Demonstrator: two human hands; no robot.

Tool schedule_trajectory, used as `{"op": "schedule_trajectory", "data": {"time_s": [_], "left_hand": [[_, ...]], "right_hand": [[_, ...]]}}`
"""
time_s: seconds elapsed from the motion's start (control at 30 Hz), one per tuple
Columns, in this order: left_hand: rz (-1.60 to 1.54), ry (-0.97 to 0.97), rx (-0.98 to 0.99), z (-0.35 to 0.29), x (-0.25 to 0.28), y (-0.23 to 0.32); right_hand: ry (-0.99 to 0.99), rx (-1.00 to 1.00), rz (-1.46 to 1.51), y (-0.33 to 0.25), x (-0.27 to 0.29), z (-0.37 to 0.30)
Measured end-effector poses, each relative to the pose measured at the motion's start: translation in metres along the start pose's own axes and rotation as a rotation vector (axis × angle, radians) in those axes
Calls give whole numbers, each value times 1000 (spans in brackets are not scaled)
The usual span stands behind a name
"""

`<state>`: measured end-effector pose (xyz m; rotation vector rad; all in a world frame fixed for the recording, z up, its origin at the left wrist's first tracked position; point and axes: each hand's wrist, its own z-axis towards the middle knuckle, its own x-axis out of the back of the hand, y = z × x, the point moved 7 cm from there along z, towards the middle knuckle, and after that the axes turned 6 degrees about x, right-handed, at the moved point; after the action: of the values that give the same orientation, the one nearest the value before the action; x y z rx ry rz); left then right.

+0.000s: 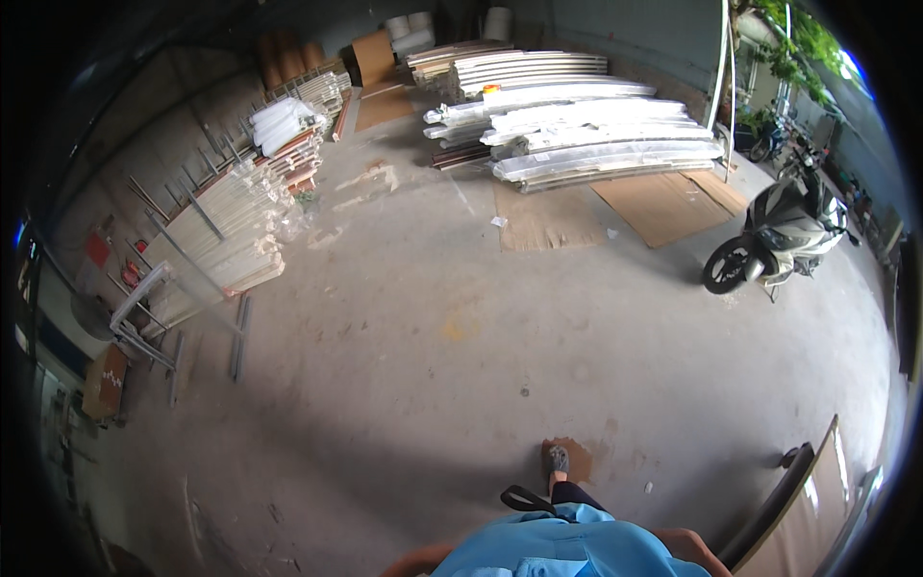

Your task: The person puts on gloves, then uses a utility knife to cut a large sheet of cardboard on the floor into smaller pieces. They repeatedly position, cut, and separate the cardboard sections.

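Observation:
Neither of my hands shows; only a bit of my left arm [420, 560] and my right arm [690, 548] appears at the lower edge, beside my blue top [548, 543]. A black strap loop [526, 499] sticks out at the front of the top. One of my feet, in a grey patterned shoe [558, 460], stands on a brown patch of the concrete floor [413, 337]. To the right of my right arm a brown flat panel [803, 519] leans at a slant. What my hands hold or touch is hidden.
Long plastic-wrapped bundles [606, 135] lie stacked ahead, with flat cardboard sheets [548, 221] before them. A motorcycle [784, 231] stands at the right. Stacked pale lengths [221, 231] with upright metal posts line the left, near a metal frame [144, 298] and a cardboard box [106, 383].

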<state>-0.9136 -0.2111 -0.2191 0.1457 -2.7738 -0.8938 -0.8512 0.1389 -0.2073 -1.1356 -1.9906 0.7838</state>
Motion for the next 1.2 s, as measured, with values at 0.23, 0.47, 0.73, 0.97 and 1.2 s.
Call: {"op": "schedule_trajectory", "data": {"time_s": [0.23,0.47,0.73,0.97,1.2], "left_hand": [[-345,264,88,53,130,48],[-563,395,127,108,264,25],[-542,353,2,92,480,-6],[-395,237,-201,174,700,42],[-435,229,-133,274,903,70]], "right_hand": [[-166,65,-189,-62,137,128],[-250,-29,-322,-97,216,249],[-308,-130,-385,-183,247,394],[-359,-81,-432,-267,298,561],[-316,120,-226,-410,410,793]]}}
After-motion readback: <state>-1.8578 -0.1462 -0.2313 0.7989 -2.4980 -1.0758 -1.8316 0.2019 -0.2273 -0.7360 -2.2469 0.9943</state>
